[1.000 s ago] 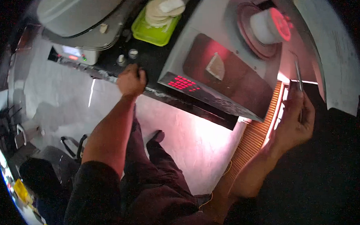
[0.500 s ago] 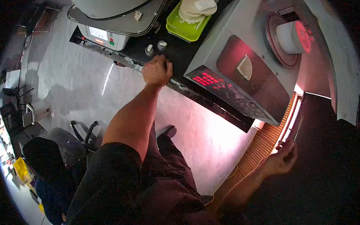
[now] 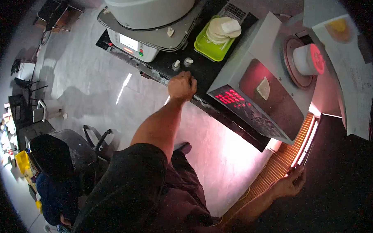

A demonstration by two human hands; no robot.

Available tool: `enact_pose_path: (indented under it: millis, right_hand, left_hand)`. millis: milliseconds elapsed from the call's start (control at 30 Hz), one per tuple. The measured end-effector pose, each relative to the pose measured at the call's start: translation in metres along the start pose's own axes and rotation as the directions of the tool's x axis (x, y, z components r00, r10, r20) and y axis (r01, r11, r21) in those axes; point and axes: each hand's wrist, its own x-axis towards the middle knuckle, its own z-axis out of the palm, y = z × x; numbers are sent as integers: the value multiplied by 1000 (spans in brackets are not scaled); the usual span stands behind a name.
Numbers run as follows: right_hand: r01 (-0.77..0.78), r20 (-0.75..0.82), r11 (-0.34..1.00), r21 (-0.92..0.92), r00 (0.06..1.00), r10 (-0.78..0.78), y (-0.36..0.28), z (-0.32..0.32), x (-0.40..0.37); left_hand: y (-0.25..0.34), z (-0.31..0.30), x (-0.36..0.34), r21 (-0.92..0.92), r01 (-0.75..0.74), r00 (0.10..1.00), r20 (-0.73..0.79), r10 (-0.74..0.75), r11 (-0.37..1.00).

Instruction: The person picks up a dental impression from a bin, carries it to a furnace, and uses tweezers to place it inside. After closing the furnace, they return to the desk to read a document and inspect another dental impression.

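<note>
My left hand [image 3: 182, 86] rests on the black bench's front edge, fingers curled in. Just beyond it stand two small knob-like pieces with white tops, a nearer one [image 3: 176, 65] and another one [image 3: 188, 62]. Low on the right, my right hand [image 3: 291, 184] is closed in a pinch around a thin, long tool [image 3: 307, 152], dim against the dark; its exact kind is hard to make out. Between the hands is a grey box-shaped machine [image 3: 254, 53] with a red-lit keypad [image 3: 230, 97]. A pale fan-shaped piece [image 3: 263, 88] lies on its dark panel.
A lime green tray [image 3: 215, 56] holds pale round discs [image 3: 217, 29]. Left of it stands a large white machine [image 3: 151, 6] with a small screen. A white cylinder [image 3: 303, 61] with a red-lit end sits on the grey machine. A seated person [image 3: 55, 165] is at lower left.
The view has shifted, so the bench and machines appear further right and lower. My left hand stays at the bench edge. My right hand is slightly lower, still closed in a pinch.
</note>
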Motion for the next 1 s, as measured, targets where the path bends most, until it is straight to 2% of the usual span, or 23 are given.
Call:
enact_pose_path:
  millis: [33, 133, 233, 333, 433, 533, 733, 833, 1000]
  right_hand:
    - [-18, -5, 998, 59, 1000, 18, 1, 1, -1]
    - [-17, 19, 999, 50, 1000, 16, 4, -2, 1]
    - [23, 25, 999, 25, 999, -23, -4, 1, -2]
    - [14, 36, 996, 92, 999, -18, 2, 0, -2]
    - [43, 43, 998, 35, 998, -44, 0, 0, -1]
    - [15, 33, 1000, -7, 999, -15, -10, 2, -3]
    - [43, 68, 996, 84, 996, -49, -6, 4, 1]
    - [43, 86, 999, 24, 995, -45, -6, 3, 2]
    - [30, 91, 996, 79, 995, -37, -6, 3, 2]
  left_hand:
    - [1, -1, 1, 2, 2, 1000, 16, -2, 1000]
    - [2, -4, 1, -24, 23, 999, 41, -22, 999]
    - [2, -6, 0, -51, 13, 1000, 21, -12, 999]
    - [1, -3, 0, -57, -6, 1000, -18, 5, 998]
    - [0, -2, 0, -65, 22, 999, 25, -20, 998]
    - [3, -4, -1, -24, 13, 1000, -20, -13, 1000]
    - [4, -8, 0, -52, 5, 1000, -19, -6, 999]
    - [6, -11, 0, -8, 34, 998, 51, -34, 999]
    - [2, -7, -1, -47, -5, 1000, -9, 5, 999]
